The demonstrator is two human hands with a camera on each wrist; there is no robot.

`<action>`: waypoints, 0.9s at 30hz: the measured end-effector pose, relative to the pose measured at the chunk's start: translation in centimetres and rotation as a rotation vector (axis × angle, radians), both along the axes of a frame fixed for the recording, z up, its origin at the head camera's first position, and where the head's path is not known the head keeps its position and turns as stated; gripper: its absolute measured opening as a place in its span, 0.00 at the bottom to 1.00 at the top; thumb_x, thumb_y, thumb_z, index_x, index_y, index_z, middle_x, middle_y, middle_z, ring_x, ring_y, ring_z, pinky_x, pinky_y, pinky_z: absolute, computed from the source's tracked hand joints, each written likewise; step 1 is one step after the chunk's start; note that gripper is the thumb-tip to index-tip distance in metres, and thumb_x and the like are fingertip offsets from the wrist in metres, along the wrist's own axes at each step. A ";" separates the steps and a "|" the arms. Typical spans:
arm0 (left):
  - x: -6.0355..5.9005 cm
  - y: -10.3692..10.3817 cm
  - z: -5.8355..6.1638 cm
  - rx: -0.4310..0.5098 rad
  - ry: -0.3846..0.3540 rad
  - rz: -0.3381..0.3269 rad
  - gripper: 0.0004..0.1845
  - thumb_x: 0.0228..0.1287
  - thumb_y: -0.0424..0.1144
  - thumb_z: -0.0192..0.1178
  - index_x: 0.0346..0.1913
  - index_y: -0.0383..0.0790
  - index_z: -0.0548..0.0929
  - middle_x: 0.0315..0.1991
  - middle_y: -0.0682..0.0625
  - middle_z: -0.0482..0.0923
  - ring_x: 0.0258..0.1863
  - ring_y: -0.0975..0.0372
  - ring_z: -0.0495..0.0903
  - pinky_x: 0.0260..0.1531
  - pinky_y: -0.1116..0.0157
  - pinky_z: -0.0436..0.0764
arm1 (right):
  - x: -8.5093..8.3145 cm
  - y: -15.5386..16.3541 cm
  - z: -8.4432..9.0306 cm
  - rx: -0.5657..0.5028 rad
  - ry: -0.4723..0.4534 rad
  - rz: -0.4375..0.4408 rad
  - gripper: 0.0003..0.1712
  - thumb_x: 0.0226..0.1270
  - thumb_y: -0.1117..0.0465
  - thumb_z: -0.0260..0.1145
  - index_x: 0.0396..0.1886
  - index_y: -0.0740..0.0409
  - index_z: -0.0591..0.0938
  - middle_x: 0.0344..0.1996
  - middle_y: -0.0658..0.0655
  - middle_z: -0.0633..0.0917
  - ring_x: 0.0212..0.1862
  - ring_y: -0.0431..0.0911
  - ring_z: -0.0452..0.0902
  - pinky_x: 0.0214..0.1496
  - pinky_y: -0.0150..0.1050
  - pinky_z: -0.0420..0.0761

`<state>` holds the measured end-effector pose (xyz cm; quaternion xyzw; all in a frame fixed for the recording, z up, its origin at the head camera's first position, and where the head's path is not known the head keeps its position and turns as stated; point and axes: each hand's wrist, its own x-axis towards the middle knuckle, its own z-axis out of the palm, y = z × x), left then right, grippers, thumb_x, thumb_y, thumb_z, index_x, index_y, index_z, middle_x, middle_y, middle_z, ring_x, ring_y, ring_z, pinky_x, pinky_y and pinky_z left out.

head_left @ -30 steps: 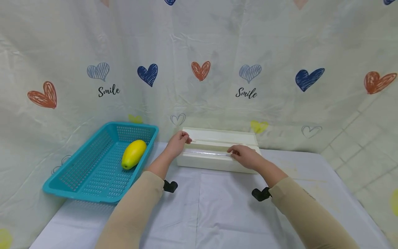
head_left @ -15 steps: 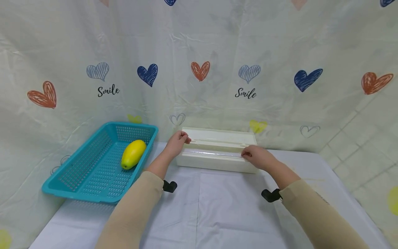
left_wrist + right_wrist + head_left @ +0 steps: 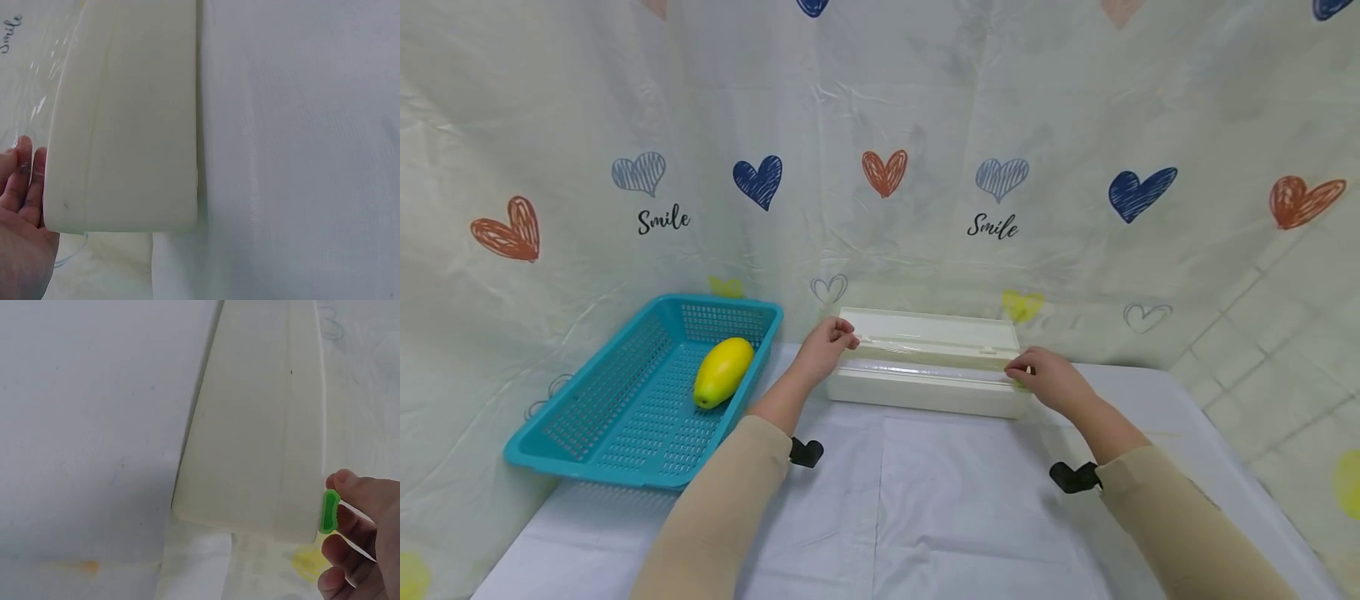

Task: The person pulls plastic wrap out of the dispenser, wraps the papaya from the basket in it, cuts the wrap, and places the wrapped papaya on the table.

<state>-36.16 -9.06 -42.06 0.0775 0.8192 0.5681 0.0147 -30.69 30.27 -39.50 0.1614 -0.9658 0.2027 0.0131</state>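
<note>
A long cream cling film dispenser [image 3: 925,397] lies at the back of the table with its lid [image 3: 925,327] raised. At its left end my left hand [image 3: 822,350] pinches the edge of the clear cling film [image 3: 44,81], which shines above the box in the left wrist view. My right hand [image 3: 1051,380] is at the dispenser's right end. Between its thumb and fingers it holds a small green slide cutter [image 3: 329,512], right at the box's edge. The roll inside shows only as a pale strip between the hands.
A blue perforated plastic basket [image 3: 587,477] stands on the left of the white-covered table [image 3: 955,517], with a yellow oblong fruit [image 3: 723,372] inside. Behind everything hangs a pale curtain [image 3: 880,92] printed with hearts.
My right hand has slid rightward along the dispenser, from right of its middle to its right end. My left hand stays almost in place with the film.
</note>
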 end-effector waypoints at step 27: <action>0.6 -0.4 1.0 -0.105 0.025 0.054 0.13 0.72 0.47 0.59 0.50 0.46 0.87 0.50 0.52 0.84 0.56 0.56 0.77 0.59 0.54 0.75 | 0.0 0.1 0.8 -0.219 0.033 -0.180 0.22 0.78 0.50 0.56 0.59 0.59 0.81 0.57 0.63 0.82 0.58 0.61 0.74 0.53 0.57 0.75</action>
